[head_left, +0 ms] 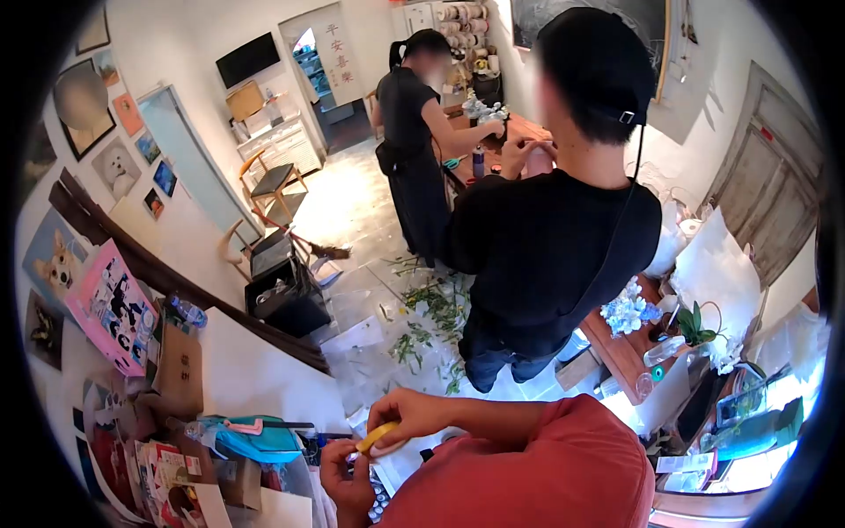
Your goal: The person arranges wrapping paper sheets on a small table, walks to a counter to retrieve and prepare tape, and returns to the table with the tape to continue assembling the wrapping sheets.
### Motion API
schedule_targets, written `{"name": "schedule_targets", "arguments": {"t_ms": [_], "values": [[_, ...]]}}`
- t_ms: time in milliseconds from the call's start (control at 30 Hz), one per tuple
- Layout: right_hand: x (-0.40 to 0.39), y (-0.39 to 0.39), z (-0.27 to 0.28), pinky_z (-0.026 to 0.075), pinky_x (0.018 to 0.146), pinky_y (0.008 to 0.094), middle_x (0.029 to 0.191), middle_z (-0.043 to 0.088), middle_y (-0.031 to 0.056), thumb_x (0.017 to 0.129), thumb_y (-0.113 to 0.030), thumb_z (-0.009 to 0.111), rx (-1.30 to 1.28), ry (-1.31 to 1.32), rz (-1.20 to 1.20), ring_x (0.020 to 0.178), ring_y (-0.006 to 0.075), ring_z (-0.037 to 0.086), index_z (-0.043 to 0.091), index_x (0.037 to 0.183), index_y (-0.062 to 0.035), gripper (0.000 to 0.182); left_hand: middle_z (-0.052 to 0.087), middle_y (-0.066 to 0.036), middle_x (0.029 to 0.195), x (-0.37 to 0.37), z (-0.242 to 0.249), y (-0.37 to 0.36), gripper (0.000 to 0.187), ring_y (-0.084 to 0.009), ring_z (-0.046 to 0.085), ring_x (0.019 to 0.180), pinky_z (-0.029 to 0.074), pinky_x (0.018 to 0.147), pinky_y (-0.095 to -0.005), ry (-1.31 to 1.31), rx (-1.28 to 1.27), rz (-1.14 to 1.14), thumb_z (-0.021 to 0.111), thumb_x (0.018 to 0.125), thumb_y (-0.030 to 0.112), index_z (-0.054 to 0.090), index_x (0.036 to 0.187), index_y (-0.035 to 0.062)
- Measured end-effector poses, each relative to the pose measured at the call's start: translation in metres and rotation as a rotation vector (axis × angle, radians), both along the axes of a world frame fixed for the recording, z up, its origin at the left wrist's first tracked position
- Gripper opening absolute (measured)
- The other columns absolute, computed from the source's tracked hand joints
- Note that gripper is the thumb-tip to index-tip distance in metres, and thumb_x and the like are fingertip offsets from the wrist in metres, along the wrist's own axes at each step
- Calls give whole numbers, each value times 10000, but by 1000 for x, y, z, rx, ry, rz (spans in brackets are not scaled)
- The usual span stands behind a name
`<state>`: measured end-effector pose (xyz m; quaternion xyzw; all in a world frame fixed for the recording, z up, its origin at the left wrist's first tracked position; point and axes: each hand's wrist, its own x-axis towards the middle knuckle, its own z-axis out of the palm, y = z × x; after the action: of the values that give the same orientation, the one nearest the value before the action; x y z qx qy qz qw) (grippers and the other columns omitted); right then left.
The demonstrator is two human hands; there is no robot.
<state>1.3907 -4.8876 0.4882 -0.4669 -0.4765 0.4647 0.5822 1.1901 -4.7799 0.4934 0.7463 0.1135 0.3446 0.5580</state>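
A small yellow ring, which looks like a roll of tape [378,436], is gripped between the thumb and fingers of my right hand [396,422]. Just below and to the left, my left hand [346,477] has its fingers pinched together at the roll's near edge, by a small pale bit that seems to be the tape's end. Both hands are in front of my red shirt [537,471]. A teal pouch [264,438] lies to their left, among boxes and papers.
One person in black [563,238] stands with their back to me at a wooden table [616,348]; another [409,150] works beside them. Cut leaves and stems [422,321] litter the floor. A black bin [286,299] and a chair [275,180] stand left. Blue flowers [629,310] sit right.
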Motion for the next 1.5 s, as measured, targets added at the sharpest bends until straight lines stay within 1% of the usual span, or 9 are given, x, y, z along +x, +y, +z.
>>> {"name": "schedule_targets", "arguments": {"t_ms": [200, 300, 400, 567, 667, 833, 933, 1067, 1500], "values": [[25, -2, 14, 523, 827, 259, 999, 715, 52, 850, -134, 817, 27, 57, -182, 913, 100, 656, 707, 1052, 0, 266, 620, -131, 1258, 14, 5, -14, 430, -205, 615, 1136, 490, 995, -345, 87, -135, 218, 665, 887, -10, 513, 1289, -7], [33, 0, 14, 520, 866, 268, 1043, 697, 63, 864, -102, 803, 144, 321, -136, 954, 108, 645, 695, 1056, 8, 246, 647, -130, 1173, 20, 0, -17, 449, -203, 650, 1049, 527, 934, -351, 80, -177, 232, 687, 858, -44, 521, 1274, -20], [22, 3, 15, 516, 882, 271, 1037, 696, 67, 855, -98, 814, 109, 151, -4, 975, 101, 636, 687, 1080, 5, 279, 682, -110, 1047, 19, -6, -19, 348, -177, 680, 883, 566, 798, -320, 127, -185, 221, 671, 904, -9, 558, 1233, -25], [14, 12, 3, 524, 796, 275, 995, 695, 75, 1063, -182, 510, 117, 508, -99, 890, 114, 643, 612, 1271, 1, 295, 686, -95, 914, 22, 8, -25, 158, -138, 649, 677, 557, 628, -281, 60, -234, 341, 603, 983, 62, 610, 1101, -45], [6, 8, -1, 527, 747, 254, 932, 702, 65, 985, -102, 648, 82, 233, -349, 837, 97, 652, 653, 1196, 5, 237, 684, -103, 927, 16, 3, -16, 162, -142, 646, 682, 555, 622, -290, 1, -248, 393, 584, 998, 83, 600, 1084, -53], [-4, -11, -22, 473, 642, 209, 841, 695, 4, 884, -48, 759, -6, 32, -384, 731, 33, 607, 723, 982, -13, 110, 665, -82, 880, 6, 2, -4, 307, -156, 643, 687, 535, 618, -298, -83, -326, 465, 634, 1003, 252, 611, 1105, -36], [-9, -19, -17, 441, 711, 201, 877, 635, -8, 922, 23, 670, 102, 209, -297, 792, 41, 560, 688, 1114, -2, 194, 674, -94, 902, 4, 3, -9, 190, -149, 639, 666, 542, 627, -286, -159, -457, 469, 579, 1022, 111, 612, 1139, -36], [-13, -31, -11, 411, 675, 214, 860, 578, 2, 966, 34, 600, 145, 202, -169, 774, 53, 508, 636, 1213, 27, 250, 683, -107, 930, 1, 2, -17, 205, -152, 640, 656, 549, 628, -293, -221, -551, 439, 586, 1022, 126, 616, 1142, -37], [-28, -39, -20, 581, 872, 339, 1107, 719, 210, 941, 97, 588, 78, 360, -55, 1020, 225, 702, 670, 1092, 56, 177, 671, -116, 943, -18, -10, -33, 192, -161, 638, 680, 537, 604, -310, -305, -658, 459, 578, 1018, 120, 613, 1130, -31]]}}
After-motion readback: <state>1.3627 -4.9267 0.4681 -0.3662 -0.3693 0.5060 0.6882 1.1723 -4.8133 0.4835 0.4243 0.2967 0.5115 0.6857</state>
